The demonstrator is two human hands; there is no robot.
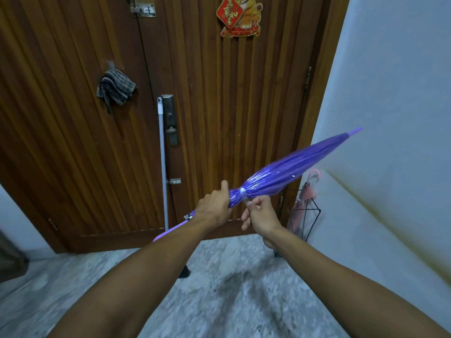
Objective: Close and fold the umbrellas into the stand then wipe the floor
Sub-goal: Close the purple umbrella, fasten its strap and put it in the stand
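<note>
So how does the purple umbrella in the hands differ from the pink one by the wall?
The purple umbrella is held tilted in the air, tip up to the right; the pink umbrella stands upright in the black wire stand. The left hand grips the purple one while the right hand works at its strap; nothing touches the pink one. Both are closed and see-through.

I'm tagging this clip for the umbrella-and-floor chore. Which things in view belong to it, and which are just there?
Belongs:
- purple plastic umbrella, gripped by left hand, right hand pinching its strap
- black wire stand holding pink umbrella
- grey mop pole
- marbled floor

Just there:
- striped cloth
- red door decoration
</note>
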